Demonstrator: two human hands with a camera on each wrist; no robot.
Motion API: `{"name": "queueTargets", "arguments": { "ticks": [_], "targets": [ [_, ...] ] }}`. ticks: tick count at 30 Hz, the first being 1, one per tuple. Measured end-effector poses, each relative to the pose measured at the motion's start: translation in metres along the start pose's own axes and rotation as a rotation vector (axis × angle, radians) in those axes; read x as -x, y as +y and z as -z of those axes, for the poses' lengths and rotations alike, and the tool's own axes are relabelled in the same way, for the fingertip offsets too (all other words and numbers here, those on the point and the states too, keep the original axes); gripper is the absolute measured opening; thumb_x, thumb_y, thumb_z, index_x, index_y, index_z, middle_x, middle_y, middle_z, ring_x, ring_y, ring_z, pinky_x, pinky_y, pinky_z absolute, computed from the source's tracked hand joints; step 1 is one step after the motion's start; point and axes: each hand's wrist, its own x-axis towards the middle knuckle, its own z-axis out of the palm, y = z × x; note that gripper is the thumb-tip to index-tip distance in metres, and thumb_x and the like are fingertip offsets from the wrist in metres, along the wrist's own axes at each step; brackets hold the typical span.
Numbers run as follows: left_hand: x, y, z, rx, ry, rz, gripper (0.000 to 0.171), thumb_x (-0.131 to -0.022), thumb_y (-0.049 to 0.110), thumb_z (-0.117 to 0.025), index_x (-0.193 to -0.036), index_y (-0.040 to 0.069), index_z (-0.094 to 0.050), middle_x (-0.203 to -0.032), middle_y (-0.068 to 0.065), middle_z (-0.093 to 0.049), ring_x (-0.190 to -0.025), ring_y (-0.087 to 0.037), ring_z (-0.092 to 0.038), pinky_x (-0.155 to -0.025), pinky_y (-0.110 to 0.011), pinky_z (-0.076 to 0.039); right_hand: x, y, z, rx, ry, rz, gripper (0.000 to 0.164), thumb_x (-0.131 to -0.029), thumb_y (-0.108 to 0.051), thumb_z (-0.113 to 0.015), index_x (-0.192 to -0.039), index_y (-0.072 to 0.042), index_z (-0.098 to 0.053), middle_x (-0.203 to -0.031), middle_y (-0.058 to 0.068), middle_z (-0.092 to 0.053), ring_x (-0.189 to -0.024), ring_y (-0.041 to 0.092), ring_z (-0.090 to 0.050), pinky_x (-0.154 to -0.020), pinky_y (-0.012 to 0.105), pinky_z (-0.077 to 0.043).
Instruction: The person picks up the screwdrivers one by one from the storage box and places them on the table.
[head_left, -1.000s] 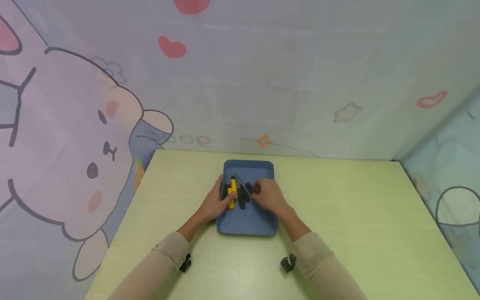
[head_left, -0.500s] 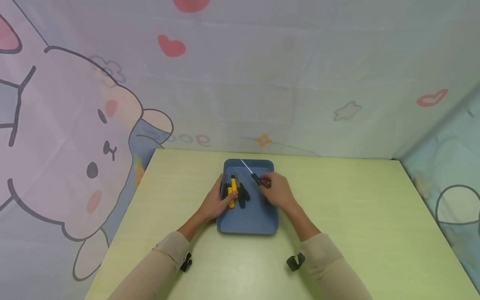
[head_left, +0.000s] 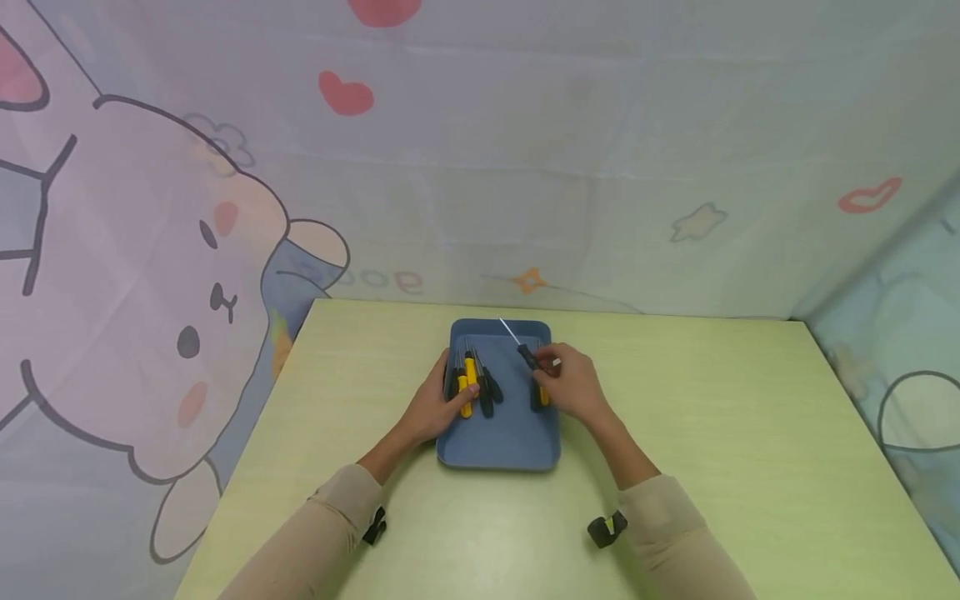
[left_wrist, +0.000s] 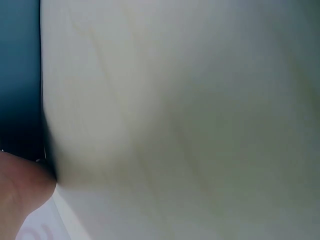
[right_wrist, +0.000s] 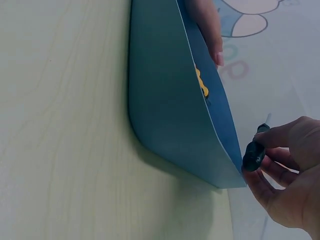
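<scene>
A blue tray [head_left: 498, 446] lies on the table with several screwdrivers in it. My left hand [head_left: 431, 407] grips its left side, thumb reaching over the rim across the yellow-handled screwdrivers [head_left: 465, 408]. In the left wrist view one finger [left_wrist: 25, 182] shows at the tray's outer wall. Between thumb and fingers, my right hand [head_left: 577, 385] pinches a black-handled screwdriver [head_left: 528, 357] above the tray's right half, its shaft pointing up and left. The right wrist view shows that handle [right_wrist: 254, 155] end-on beside the tray's rim.
Black-handled screwdrivers [head_left: 486, 400] lie beside the yellow ones on the left. Along the tray's right wall lie a black handle [head_left: 536, 396] and a yellow handle [head_left: 544, 397]. The pale wooden table [head_left: 712, 450] surrounds the tray, with a printed cloth [head_left: 525, 167] behind it.
My right hand has lifted the black-handled screwdriver from the group and carried it right, uncovering the handles along the right wall. The left hand stays at the tray.
</scene>
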Motion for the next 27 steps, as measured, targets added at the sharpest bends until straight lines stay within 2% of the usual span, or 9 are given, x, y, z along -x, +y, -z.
{"name": "queueTargets", "arguments": {
  "ticks": [13, 21, 27],
  "targets": [
    [0.001, 0.002, 0.000, 0.000, 0.007, -0.002, 0.096, -0.103, 0.048, -0.068, -0.171, 0.008, -0.013, -0.174, -0.013, -0.025, -0.158, -0.032, -0.028, -0.129, -0.052, -0.023, 0.006, 0.005, 0.009, -0.098, -0.003, -0.034, 0.028, -0.097, -0.005, -0.074, -0.124, 0.001, -0.071, -0.107, 0.015, -0.070, -0.093, 0.030, -0.075, -0.070, 0.034, -0.061],
    [0.001, 0.003, 0.000, -0.021, 0.006, 0.025, 0.097, -0.103, 0.048, -0.067, -0.170, 0.006, -0.013, -0.175, -0.013, -0.023, -0.159, -0.031, -0.026, -0.129, -0.050, -0.022, 0.010, 0.016, 0.012, -0.094, 0.000, -0.071, 0.029, -0.098, -0.009, -0.073, -0.125, 0.002, -0.070, -0.106, 0.015, -0.070, -0.094, 0.030, -0.074, -0.067, 0.032, -0.060],
    [0.001, 0.003, -0.001, -0.017, 0.012, 0.018, 0.096, -0.103, 0.047, -0.067, -0.170, 0.004, -0.012, -0.175, -0.015, -0.022, -0.159, -0.033, -0.025, -0.129, -0.052, -0.021, 0.013, 0.022, 0.013, -0.092, 0.011, -0.104, 0.029, -0.098, -0.011, -0.074, -0.123, 0.001, -0.071, -0.106, 0.015, -0.070, -0.092, 0.029, -0.073, -0.067, 0.034, -0.061]
  ]
}}
